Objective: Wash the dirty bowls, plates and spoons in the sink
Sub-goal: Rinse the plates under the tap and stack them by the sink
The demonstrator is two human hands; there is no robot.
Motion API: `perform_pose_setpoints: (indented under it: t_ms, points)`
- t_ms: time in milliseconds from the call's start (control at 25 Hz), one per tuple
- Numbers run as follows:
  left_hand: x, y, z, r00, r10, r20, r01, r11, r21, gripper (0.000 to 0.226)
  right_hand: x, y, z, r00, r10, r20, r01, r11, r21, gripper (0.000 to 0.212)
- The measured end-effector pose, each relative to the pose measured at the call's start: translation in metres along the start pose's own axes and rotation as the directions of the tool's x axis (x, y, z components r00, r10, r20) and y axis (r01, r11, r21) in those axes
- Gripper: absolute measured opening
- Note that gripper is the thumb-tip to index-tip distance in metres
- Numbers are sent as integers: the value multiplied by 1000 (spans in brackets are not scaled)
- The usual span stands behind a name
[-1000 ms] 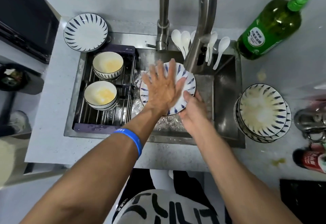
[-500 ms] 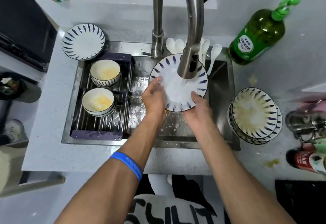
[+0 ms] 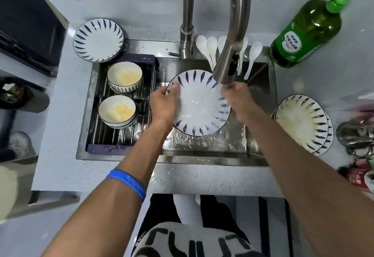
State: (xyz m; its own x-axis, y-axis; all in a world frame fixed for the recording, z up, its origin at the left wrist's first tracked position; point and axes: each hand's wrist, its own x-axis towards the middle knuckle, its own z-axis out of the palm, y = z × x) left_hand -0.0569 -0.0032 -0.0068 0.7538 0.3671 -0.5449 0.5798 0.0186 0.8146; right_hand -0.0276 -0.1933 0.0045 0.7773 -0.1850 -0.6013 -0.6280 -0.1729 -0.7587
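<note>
Over the steel sink [image 3: 261, 86] I hold a white plate with blue dashes [image 3: 199, 104], face up under the faucet spout [image 3: 228, 62], water running over it. My left hand [image 3: 164, 104] grips its left rim. My right hand [image 3: 237, 99] is blurred at the plate's right rim, just under the spout, fingers on the rim. Two bowls with yellow residue [image 3: 124, 76] [image 3: 117, 110] sit on the rack [image 3: 121, 135] in the sink's left half. Several white spoons [image 3: 211, 51] lie along the sink's back edge. Dirty plates are stacked [image 3: 303, 123] on the counter at the right.
One plate [image 3: 98, 40] lies on the counter behind the rack, far left. A green soap bottle with a pump [image 3: 307, 31] stands at the back right. Metal items [image 3: 358, 135] and a red can [image 3: 358, 175] lie at the right edge. Jars line the shelf behind the faucet.
My left hand left the plate's face and moved to its left rim. The plate turned face up under the running water, and my right hand shifted up its right side.
</note>
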Motion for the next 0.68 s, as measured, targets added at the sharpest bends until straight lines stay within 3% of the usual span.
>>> perform_pose_setpoints:
  t_ms: [80,120,240,320,440,520,600,680]
  points:
    - [-4,-12,11,987,-88,-135,66,985,-160,28,-8,8,20,986,-45,-162,63,993,103,18]
    - [-7,-20,14,979,-182,-94,153,954,-257,34,-10,18,27,982,-4,-188,39,983,181,16]
    - [1,-30,15,932,-324,161,361,856,-371,37,-15,22,16,969,241,-47,-210,912,353,19]
    - [10,-24,20,915,-340,217,401,827,-395,28,-17,9,6,960,275,45,-274,901,336,18]
    - [2,-24,45,899,-402,172,437,817,-375,31,-21,-3,5,971,158,-179,-107,958,266,19]
    - [-5,-23,55,872,-424,245,490,744,-455,30,-27,3,10,961,146,-236,-42,918,395,22]
    - [-5,-19,53,883,-381,274,469,746,-474,33,-30,16,15,960,255,-116,-132,777,616,28]
    - [4,-17,51,913,-339,227,408,782,-472,30,-31,24,14,943,332,-13,-248,731,636,24]
